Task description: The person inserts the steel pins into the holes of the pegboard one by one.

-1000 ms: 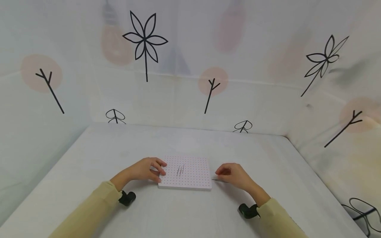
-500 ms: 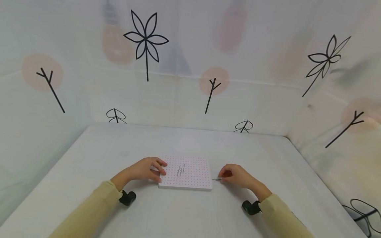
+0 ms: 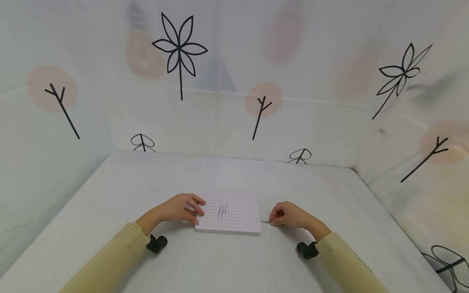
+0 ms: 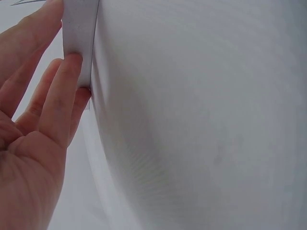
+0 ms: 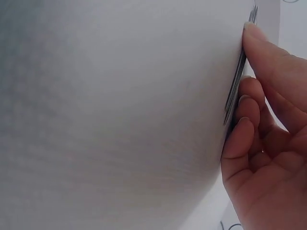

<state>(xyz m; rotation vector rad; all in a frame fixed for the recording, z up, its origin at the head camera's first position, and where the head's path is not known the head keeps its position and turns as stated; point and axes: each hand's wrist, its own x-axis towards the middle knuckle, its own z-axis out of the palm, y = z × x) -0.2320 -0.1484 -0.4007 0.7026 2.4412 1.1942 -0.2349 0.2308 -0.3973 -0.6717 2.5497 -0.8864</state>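
Note:
A white pegboard dotted with rows of small holes lies on the table. Several thin metal pins show on its left half. My left hand rests on the board's left edge, thumb near the front corner; the left wrist view shows fairly straight fingers against its side. Right of the board, my right hand is low over a bundle of thin metal pins on the table. Its thumb tip touches the bundle, and the other fingers are curled beside it. Whether a pin is pinched is unclear.
A white cloth covers the table. Patterned fabric hangs behind and at both sides. Each wrist carries a dark camera, such as the one below the left sleeve.
My right hand has shifted slightly right along the pins, exposing more of their left ends near the board, then settled. The left hand and the board have stayed put.

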